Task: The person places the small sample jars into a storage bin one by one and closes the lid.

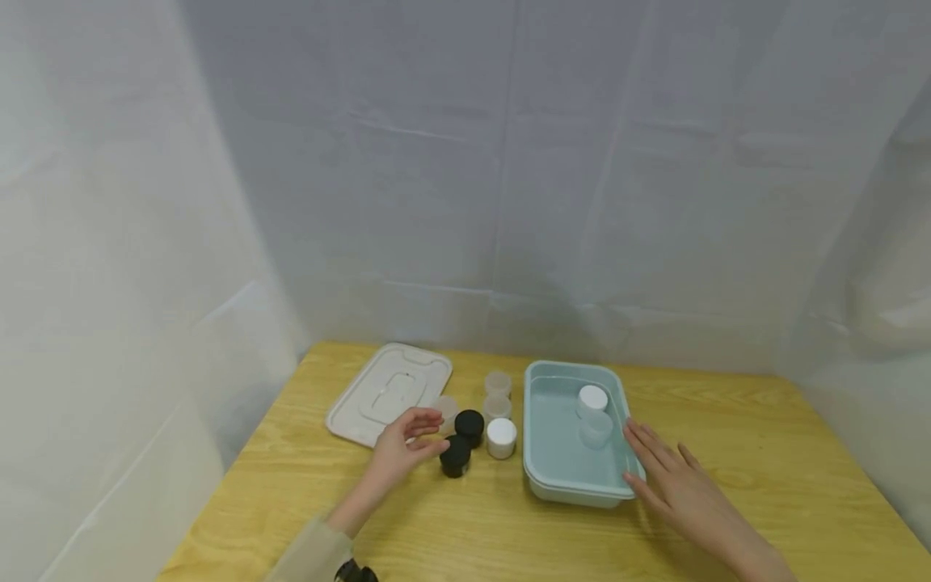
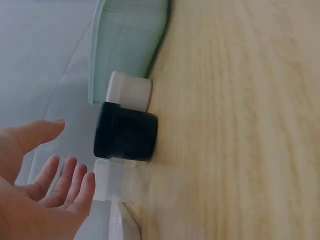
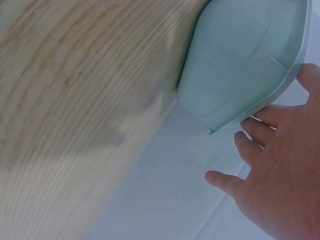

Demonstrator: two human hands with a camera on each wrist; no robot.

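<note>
While the left hand (image 1: 404, 447) nears a black jar (image 1: 455, 455), the right hand (image 1: 672, 478) touches the bin (image 1: 554, 473).

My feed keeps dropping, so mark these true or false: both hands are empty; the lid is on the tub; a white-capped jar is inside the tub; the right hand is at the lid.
1. The left hand and right hand hold nothing: true.
2. The lid sits on the tub: false, it lies on the table left of the tub.
3. A white-capped jar is inside the tub: true.
4. The right hand is at the lid: false, it is at the tub's right rim.
</note>
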